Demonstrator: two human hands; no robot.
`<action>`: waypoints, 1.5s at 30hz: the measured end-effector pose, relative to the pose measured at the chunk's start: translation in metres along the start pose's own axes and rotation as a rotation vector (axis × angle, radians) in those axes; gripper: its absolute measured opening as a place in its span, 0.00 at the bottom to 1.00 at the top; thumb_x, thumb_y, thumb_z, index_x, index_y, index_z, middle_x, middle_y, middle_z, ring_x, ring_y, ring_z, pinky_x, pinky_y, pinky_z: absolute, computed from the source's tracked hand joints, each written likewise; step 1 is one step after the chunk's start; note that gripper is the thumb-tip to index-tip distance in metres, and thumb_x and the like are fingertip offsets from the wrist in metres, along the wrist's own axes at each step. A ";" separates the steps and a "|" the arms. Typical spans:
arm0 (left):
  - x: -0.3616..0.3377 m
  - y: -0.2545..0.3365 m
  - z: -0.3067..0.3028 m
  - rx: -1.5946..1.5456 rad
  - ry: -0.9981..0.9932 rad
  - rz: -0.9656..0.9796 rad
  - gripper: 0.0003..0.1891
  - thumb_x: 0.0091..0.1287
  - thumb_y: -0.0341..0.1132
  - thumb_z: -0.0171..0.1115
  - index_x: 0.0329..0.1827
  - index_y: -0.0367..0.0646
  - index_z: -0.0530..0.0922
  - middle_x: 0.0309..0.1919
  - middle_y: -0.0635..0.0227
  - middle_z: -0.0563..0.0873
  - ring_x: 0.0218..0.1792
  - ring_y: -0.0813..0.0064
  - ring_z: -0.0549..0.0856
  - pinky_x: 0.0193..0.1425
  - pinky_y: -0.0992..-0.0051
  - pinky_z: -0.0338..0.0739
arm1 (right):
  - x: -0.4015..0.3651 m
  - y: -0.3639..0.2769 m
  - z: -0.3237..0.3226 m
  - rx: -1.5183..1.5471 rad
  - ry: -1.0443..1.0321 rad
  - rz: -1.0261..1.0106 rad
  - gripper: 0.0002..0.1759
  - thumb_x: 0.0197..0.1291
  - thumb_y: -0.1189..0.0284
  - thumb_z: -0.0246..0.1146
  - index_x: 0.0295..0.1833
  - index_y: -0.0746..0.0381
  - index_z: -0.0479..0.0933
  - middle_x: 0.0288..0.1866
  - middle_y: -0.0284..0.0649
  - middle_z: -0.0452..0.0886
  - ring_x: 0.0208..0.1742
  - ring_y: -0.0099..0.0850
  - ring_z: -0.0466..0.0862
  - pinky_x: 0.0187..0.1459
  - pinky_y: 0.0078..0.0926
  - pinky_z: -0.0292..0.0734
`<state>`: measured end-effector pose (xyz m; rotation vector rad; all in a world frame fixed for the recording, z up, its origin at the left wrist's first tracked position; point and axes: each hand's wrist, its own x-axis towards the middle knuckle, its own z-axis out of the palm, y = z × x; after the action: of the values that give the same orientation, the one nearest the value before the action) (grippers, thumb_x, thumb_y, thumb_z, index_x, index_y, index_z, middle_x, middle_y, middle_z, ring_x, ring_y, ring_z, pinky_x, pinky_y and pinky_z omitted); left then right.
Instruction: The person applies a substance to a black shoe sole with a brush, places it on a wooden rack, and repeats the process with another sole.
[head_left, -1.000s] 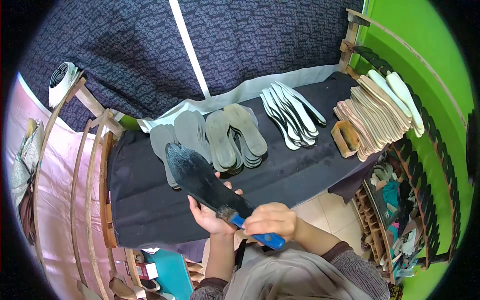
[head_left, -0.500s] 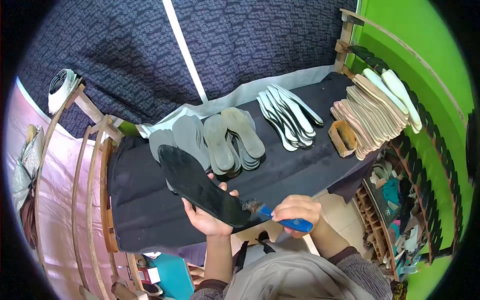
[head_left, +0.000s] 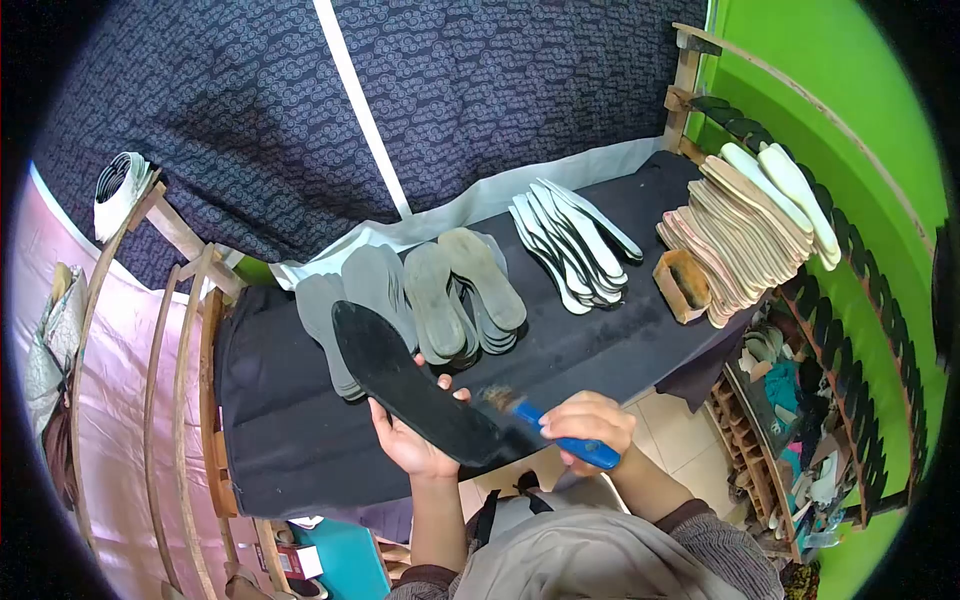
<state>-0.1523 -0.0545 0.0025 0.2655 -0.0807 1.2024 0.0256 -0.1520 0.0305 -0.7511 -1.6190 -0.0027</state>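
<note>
Bright, even daylight w/ soft shadows, strong fisheye warp + black vignette at edges, centre sharp

Bench [head_left: 285, 435]: draped in black cloth, long side running left to right.

On the cloth, left to right:
- grey insoles [head_left: 440, 295], overlapping in a fan.
- white soles [head_left: 575, 245] with dark edges, also fanned, well apart from the grey set.
- small brown box [head_left: 687, 285], just beside the tan insoles [head_left: 745, 230].
- the tan insoles lean in a thick stack at the right end.
</note>
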 end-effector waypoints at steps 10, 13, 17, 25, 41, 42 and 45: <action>0.011 -0.036 -0.003 -0.010 0.050 -0.213 0.29 0.70 0.55 0.37 0.62 0.46 0.71 0.60 0.62 0.75 0.45 0.59 0.75 0.50 0.58 0.70 | -0.056 0.007 -0.062 -0.355 0.473 0.445 0.06 0.53 0.79 0.59 0.36 0.68 0.78 0.36 0.46 0.83 0.37 0.38 0.83 0.41 0.31 0.78; 0.017 -0.065 -0.006 -0.027 0.058 -0.389 0.30 0.69 0.55 0.36 0.63 0.44 0.70 0.59 0.61 0.76 0.43 0.58 0.76 0.49 0.57 0.70 | -0.067 0.010 -0.098 -0.676 0.438 0.394 0.06 0.60 0.81 0.55 0.41 0.69 0.76 0.39 0.44 0.78 0.31 0.24 0.77 0.33 0.18 0.73; 0.017 -0.101 -0.006 -0.002 0.053 -0.592 0.29 0.72 0.54 0.35 0.67 0.45 0.66 0.60 0.56 0.75 0.43 0.55 0.79 0.47 0.52 0.74 | -0.064 0.030 -0.137 -0.775 0.605 0.538 0.08 0.61 0.81 0.57 0.45 0.67 0.76 0.36 0.38 0.79 0.34 0.20 0.78 0.37 0.17 0.73; 0.011 -0.143 0.010 0.018 0.120 -0.781 0.30 0.73 0.55 0.34 0.67 0.42 0.65 0.59 0.51 0.75 0.42 0.55 0.84 0.45 0.51 0.80 | -0.075 0.102 -0.187 -0.897 0.335 0.652 0.17 0.52 0.85 0.60 0.50 0.61 0.74 0.42 0.49 0.81 0.40 0.44 0.83 0.41 0.33 0.77; 0.016 -0.292 0.089 0.065 0.049 -0.965 0.29 0.72 0.59 0.40 0.52 0.41 0.76 0.34 0.58 0.84 0.34 0.57 0.84 0.38 0.56 0.79 | -0.089 0.001 -0.273 -0.833 0.207 0.571 0.27 0.51 0.79 0.66 0.59 0.59 0.71 0.56 0.43 0.73 0.54 0.40 0.74 0.51 0.31 0.74; 0.020 -0.308 0.096 0.067 -0.030 -1.007 0.29 0.71 0.60 0.42 0.52 0.42 0.75 0.35 0.58 0.84 0.35 0.58 0.84 0.38 0.59 0.79 | -0.086 -0.018 -0.285 -0.766 0.252 0.570 0.27 0.52 0.77 0.67 0.59 0.61 0.70 0.54 0.44 0.73 0.50 0.35 0.76 0.48 0.26 0.75; 0.030 -0.366 0.121 0.137 -0.152 -1.040 0.30 0.69 0.62 0.44 0.51 0.43 0.77 0.35 0.57 0.84 0.36 0.57 0.84 0.46 0.58 0.80 | -0.083 -0.071 -0.311 -0.668 0.309 0.504 0.30 0.52 0.74 0.69 0.62 0.62 0.68 0.58 0.44 0.71 0.48 0.33 0.77 0.46 0.26 0.75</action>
<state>0.2082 -0.1785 0.0669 0.4444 0.0135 0.1517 0.2681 -0.3743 0.0520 -1.5755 -1.0894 -0.2944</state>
